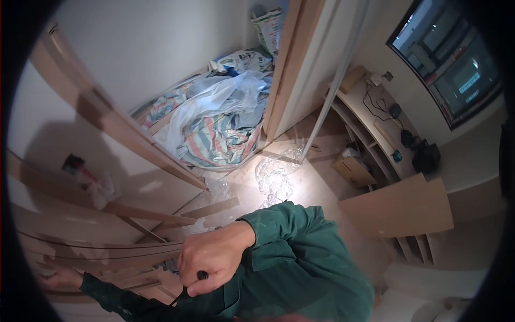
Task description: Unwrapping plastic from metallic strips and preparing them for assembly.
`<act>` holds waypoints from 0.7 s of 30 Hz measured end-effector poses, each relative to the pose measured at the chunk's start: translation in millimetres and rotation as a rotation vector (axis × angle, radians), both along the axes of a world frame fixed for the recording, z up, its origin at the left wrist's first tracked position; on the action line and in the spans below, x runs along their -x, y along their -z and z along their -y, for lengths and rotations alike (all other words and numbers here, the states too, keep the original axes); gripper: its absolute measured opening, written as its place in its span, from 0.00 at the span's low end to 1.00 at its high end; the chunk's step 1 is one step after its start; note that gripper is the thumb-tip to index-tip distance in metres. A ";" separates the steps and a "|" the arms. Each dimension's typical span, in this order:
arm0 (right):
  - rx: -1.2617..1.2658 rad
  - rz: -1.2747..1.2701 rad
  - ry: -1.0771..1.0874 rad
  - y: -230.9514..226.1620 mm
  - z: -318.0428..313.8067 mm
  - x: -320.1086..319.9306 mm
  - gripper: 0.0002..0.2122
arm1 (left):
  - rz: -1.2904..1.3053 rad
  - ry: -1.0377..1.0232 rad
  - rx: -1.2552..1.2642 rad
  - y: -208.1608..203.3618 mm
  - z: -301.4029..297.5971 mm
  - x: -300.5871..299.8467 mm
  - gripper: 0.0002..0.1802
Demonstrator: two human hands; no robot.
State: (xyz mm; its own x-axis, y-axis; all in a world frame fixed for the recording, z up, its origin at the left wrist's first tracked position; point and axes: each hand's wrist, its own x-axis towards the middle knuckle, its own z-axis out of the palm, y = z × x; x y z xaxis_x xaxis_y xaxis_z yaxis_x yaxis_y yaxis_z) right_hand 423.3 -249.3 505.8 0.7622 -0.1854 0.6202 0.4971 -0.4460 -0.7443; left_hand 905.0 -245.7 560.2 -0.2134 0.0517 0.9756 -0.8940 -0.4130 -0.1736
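Note:
My right hand is closed in a fist in front of my green jacket. A small black round end shows between its fingers; the rest of what it grips is hidden. Out to the left, my left hand is stretched toward long wooden strips, its fingers apart in dim light. Whether it touches them I cannot tell. Short board pieces lie below the strips, between my two arms.
Crumpled clear plastic film lies on the lit floor. Striped sheeting and bags fill a doorway ahead. On the right stand a desk with cables, a cardboard box and a leaning brown board.

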 end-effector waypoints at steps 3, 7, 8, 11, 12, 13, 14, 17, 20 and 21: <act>0.135 -0.029 0.001 4.7 -10.4 -19.7 0.15 | -0.704 0.520 -0.088 15.1 5.1 3.2 0.30; 0.252 -0.082 -0.087 -0.3 -16.8 -32.9 0.15 | -0.463 0.330 -0.168 29.5 -31.1 -40.0 0.25; 0.214 -0.019 -0.130 -2.4 -15.2 -36.2 0.15 | -0.445 0.247 -0.222 20.6 -32.9 -27.3 0.25; 0.248 -0.071 -0.162 -9.1 -4.4 -33.3 0.13 | -0.543 0.149 -0.066 20.4 -9.7 -5.8 0.25; 0.289 -0.156 -0.127 -5.7 -10.0 -36.2 0.13 | -0.618 0.179 -0.096 20.1 -8.0 -11.9 0.26; 0.278 -0.181 -0.124 -4.7 -13.3 -40.6 0.13 | -0.753 0.378 -0.066 22.2 -4.5 -15.7 0.29; 0.272 -0.212 -0.113 -5.2 -17.1 -46.2 0.12 | -0.766 0.539 0.007 29.3 -2.0 -27.1 0.31; 0.230 -0.214 -0.231 -14.4 -11.8 -49.8 0.13 | -0.881 0.693 0.030 41.6 -13.5 -58.7 0.35; 0.147 -0.192 -0.363 -13.0 9.6 -56.0 0.14 | -1.028 0.641 -0.015 44.8 -36.8 -69.6 0.38; 0.186 -0.239 -0.351 -13.1 8.2 -56.8 0.14 | -1.092 0.599 -0.063 47.0 -40.0 -76.1 0.38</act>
